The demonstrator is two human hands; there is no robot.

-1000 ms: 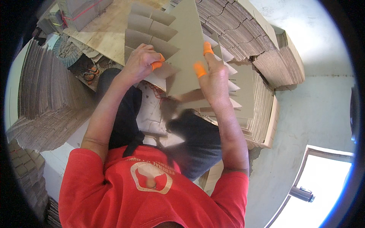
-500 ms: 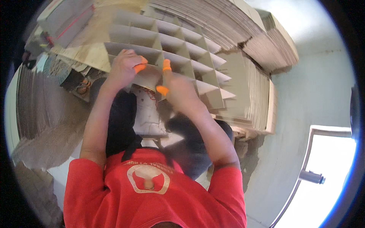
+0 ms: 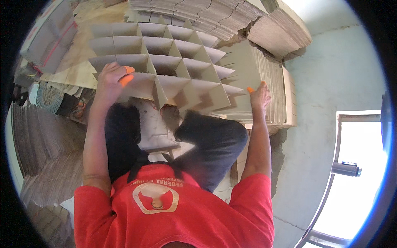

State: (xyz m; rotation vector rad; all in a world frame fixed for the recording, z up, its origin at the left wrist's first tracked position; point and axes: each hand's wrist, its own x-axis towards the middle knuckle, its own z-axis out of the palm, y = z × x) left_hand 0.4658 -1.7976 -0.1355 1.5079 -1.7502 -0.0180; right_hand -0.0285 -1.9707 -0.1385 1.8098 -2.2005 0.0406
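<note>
A grid of interlocked grey cardboard dividers stands in front of me, its slotted strips forming several square cells. My left hand is closed at the near left corner of the grid, pinching the end of a cardboard strip between orange-covered thumb and finger. To the right of the grid, my right hand is at a stack of flat cardboard sheets. Its fingers are apart, with orange covers on the tips, and nothing is visibly held; whether it touches the top sheet I cannot tell.
More cardboard stacks line the far side. A grey box with a red line stands at the far left on a wooden board. Piled sheets lie at the lower left. A pale wall and a bright opening are on the right.
My right hand has left the grid's near edge and moved right to the sheet stack. My left hand has shifted left along with the grid, which now sits further left.
</note>
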